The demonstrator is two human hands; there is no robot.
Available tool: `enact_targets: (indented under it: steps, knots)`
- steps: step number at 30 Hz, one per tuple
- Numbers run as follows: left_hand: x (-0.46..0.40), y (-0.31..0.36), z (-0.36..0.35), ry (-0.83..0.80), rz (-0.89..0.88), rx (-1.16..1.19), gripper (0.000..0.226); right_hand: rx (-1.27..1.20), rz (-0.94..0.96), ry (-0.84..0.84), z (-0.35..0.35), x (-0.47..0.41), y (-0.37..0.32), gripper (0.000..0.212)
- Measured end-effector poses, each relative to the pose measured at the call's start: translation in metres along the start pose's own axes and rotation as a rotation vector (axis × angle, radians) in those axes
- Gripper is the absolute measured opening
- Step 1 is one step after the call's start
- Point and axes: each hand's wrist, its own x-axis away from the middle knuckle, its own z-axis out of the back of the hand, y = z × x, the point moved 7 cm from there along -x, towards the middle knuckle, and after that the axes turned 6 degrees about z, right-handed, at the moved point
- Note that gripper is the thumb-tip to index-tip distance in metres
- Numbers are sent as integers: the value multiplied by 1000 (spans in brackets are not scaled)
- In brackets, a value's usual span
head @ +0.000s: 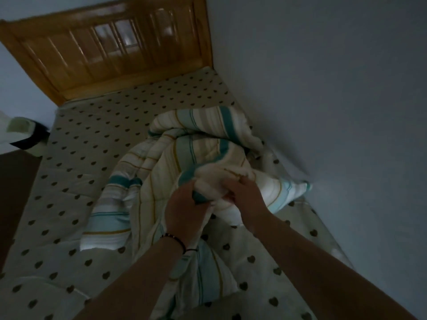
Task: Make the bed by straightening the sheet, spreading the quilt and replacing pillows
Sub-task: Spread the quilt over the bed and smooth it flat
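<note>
A striped quilt [161, 162] in white, teal and yellow lies bunched in a heap on the middle and right of the bed. The sheet [92, 135], beige with small dark hearts, covers the mattress and shows bare toward the headboard. My left hand [184, 211] grips a fold of the quilt at the heap's near side. My right hand [247, 195] grips the same fold just to the right, fingers curled into the fabric. Both hands are close together. No pillow lies on the bed.
A wooden slatted headboard [111, 49] stands at the far end. A plain wall [323, 112] runs along the bed's right side. At the left edge sits a pale and black object [20, 135] beside the bed, above dark floor [13, 192].
</note>
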Motion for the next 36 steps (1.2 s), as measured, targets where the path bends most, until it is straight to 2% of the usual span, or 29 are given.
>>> enact_targets:
  steps: [2,4,6,7,9,11,13,16,18,20,22,23,25,27,30,32,34,36]
  knots:
    - [9,-20,-10,-99,50,-40,38,-244,-332,67,16,9,52,40]
    - [24,-34,-20,-150,6,-108,39,-445,-592,209,35,20,99,60]
    - [42,-45,-23,-158,-61,-124,48,-532,-739,339,53,22,138,73]
    - [52,-51,-25,-164,-87,-101,44,-510,-777,365,62,24,154,76]
    - [63,-58,-25,-186,-114,-44,29,-386,-752,343,77,18,170,68]
    - [69,-65,-23,-201,-157,0,22,-370,-742,387,92,12,184,66]
    - [72,-74,-22,-215,-181,-7,24,-410,-729,454,107,6,201,69]
    - [71,-79,-23,-241,-184,-31,31,-265,-680,482,134,-16,231,88]
    - [70,-78,-25,-250,-183,-59,35,-103,-652,490,142,-20,235,89]
    - [71,-78,-26,-252,-178,-73,40,233,-546,478,143,-16,212,87]
    - [72,-78,-29,-260,-178,-79,46,744,-436,417,146,-15,189,95]
    - [73,-77,-29,-265,-196,-89,47,994,-325,318,142,-20,180,94]
    - [79,-73,-28,-266,-283,-104,43,1340,-117,-13,126,-28,180,87]
    - [88,-69,-25,-274,-390,-98,34,1375,-80,-204,117,-31,194,72]
    - [105,-71,-21,-308,-531,-78,29,1111,-315,-205,112,-32,228,71]
    - [111,-82,-19,-312,-557,-75,26,1027,-416,-249,104,-32,256,67]
    - [112,-94,-27,-343,-571,-144,23,1029,-383,-245,104,-37,281,66]
    - [110,-108,-45,-442,-560,-243,20,1036,-298,-286,102,-44,296,55]
